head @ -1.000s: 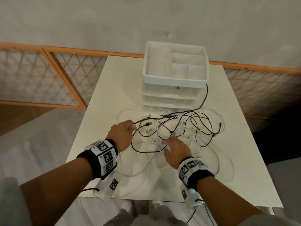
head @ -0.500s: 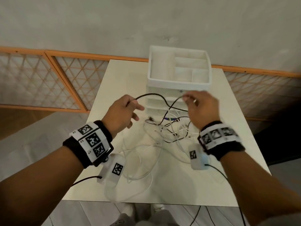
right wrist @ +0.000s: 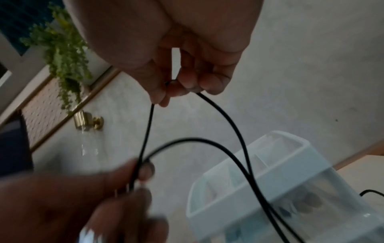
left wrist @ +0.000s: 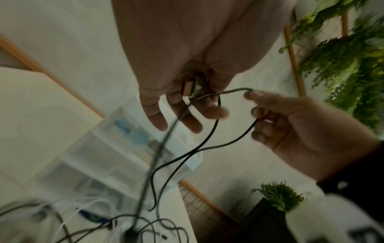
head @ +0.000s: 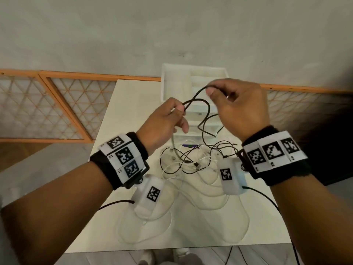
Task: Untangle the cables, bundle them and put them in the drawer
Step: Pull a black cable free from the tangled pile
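step: untangling/bundling start, one black cable (head: 198, 104) lifted clear of the pile, first loop being formed; nothing bundled yet, nothing in a drawer (judged)
left hand: left hand (head: 164, 119) raised over the tabletop (head: 133, 104), thumb and forefinger pinching the black cable where two strands cross; left wrist view shows a connector end tucked in the palm, other fingers loose
right hand: right hand (head: 238, 106) level with the left, near it, fingertips clamped on the top bend of the same cable; right wrist view shows a strand dropping from each side of the pinch
black cable: short arch between the two hands, then hangs down in front of the drawer unit (head: 194, 77) and runs into the pile
cable pile: rest of the cables (head: 191, 159), black and white mixed, lie tangled on the tabletop just in front of the drawer unit, below the hands
drawer unit: white, stacked, at the far edge of the tabletop; top tray compartments open, front drawers look closed, hard to tell through blur
next move needs: draw the hanging length up and free of the pile, no yanking or the knot tightens; keep left pinch as anchor, right hand lays further loops onto it
risk: white cables may lift with it; loop may slip from the pinch
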